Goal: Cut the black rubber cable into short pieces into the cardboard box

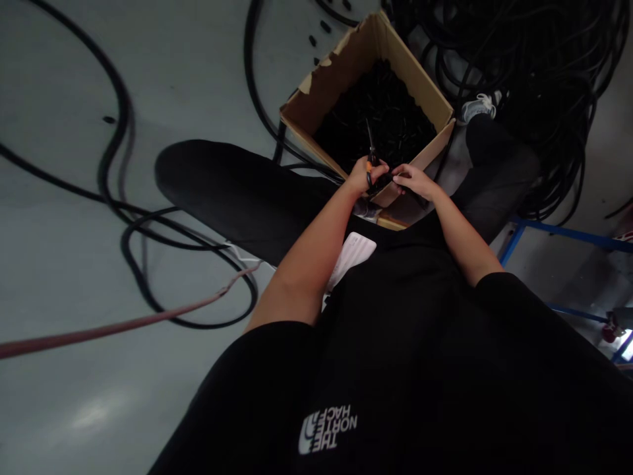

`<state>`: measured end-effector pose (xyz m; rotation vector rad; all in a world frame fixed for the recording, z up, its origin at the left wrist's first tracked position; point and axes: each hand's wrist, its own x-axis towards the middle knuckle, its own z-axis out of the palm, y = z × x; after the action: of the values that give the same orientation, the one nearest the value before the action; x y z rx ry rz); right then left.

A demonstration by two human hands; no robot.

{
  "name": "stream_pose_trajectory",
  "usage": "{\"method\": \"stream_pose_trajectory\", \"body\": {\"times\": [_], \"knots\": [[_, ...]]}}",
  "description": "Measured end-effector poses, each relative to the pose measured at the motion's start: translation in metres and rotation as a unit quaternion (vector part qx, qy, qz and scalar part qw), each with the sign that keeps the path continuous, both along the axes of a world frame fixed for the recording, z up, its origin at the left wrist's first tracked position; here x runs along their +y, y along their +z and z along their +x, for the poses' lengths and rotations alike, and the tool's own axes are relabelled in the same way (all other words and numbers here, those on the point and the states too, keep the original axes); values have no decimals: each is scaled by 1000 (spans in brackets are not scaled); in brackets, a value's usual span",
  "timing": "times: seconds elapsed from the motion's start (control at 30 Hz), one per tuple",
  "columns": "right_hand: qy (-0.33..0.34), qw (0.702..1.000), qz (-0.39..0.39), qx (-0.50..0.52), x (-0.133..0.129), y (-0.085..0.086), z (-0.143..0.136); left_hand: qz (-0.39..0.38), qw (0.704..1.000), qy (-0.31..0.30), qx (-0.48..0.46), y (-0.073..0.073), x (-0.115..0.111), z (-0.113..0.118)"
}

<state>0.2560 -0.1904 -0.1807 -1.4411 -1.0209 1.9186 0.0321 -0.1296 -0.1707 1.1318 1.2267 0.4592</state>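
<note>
Near top centre, the left hand (364,175) clasps scissors (372,146) over the cardboard box (410,70). I cannot tell the right hand (413,181)'s grip.

Plain cardboard brown is shown by the box (341,82), with paler tan seen along its ragged edge. It is filled with black pieces (390,105). Orange is set against black on the handle of the scissors (370,158), whose blades are dark. The floor (54,264) is coloured grey and crossed by black hoses (122,99) and one dull reddish-pink hose (123,324). The black shirt (445,363) is marked with white lettering (339,429). Charcoal is seen in the trousers (237,191), white laces are worn on the grey shoe (477,109), and the frame (578,232) is coloured blue.
</note>
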Motion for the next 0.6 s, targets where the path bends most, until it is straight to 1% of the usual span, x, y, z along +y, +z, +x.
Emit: {"method": "stream_pose_trajectory", "body": {"times": [0.13, 0.17, 0.23, 0.33, 0.4, 0.5, 0.6], "knots": [[25, 999, -3, -30, 2, -5, 5, 39, 997, 58, 16, -2, 7, -3], [22, 999, -3, -39, 2, -6, 6, 43, 997, 68, 17, -2, 9, -3], [-7, 998, -2, -63, 3, -7, 8, 38, 996, 78, 11, 0, 10, -2], [-79, 993, 12, -90, 7, -9, 11, 15, 998, 62, -3, 4, 9, 1], [-110, 989, 22, -95, 9, -9, 11, -4, 999, 47, -1, 9, 8, 3], [-124, 987, 33, -96, 11, -6, 9, -42, 998, 37, 16, 17, 5, 5], [-128, 987, 47, -89, 12, 5, 4, -64, 998, 8, 27, 24, 3, 4]]}}
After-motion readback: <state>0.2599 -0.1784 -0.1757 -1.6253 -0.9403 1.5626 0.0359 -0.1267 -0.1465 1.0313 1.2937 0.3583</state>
